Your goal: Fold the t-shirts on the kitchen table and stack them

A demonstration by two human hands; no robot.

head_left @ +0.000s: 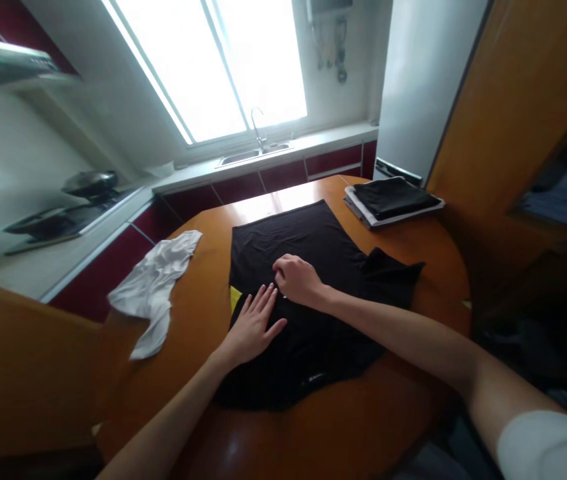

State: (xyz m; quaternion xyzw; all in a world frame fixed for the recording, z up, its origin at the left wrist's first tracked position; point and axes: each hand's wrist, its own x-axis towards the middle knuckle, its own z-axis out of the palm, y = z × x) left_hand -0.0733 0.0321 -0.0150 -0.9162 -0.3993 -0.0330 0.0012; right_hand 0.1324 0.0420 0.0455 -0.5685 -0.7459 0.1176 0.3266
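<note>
A black T-shirt (298, 240) lies spread on the table, one sleeve out to the right and a small yellow patch (235, 298) at its left edge. My left hand (256, 327) rests flat on the shirt's left part, fingers spread. Just beyond it, my right hand (299, 279) is closed over the middle of the shirt, its fingers curled down near the left fingertips. What those curled fingers hold, if anything, is hidden. A small white spot shows beneath the right hand.
The round wooden table (203, 260) carries a crumpled white garment (156, 287) on its left and a stack of folded dark and white clothes (396, 199) at the back right. Beyond stand a counter with a sink (243, 157), a stove (83, 213) and a refrigerator (413, 87).
</note>
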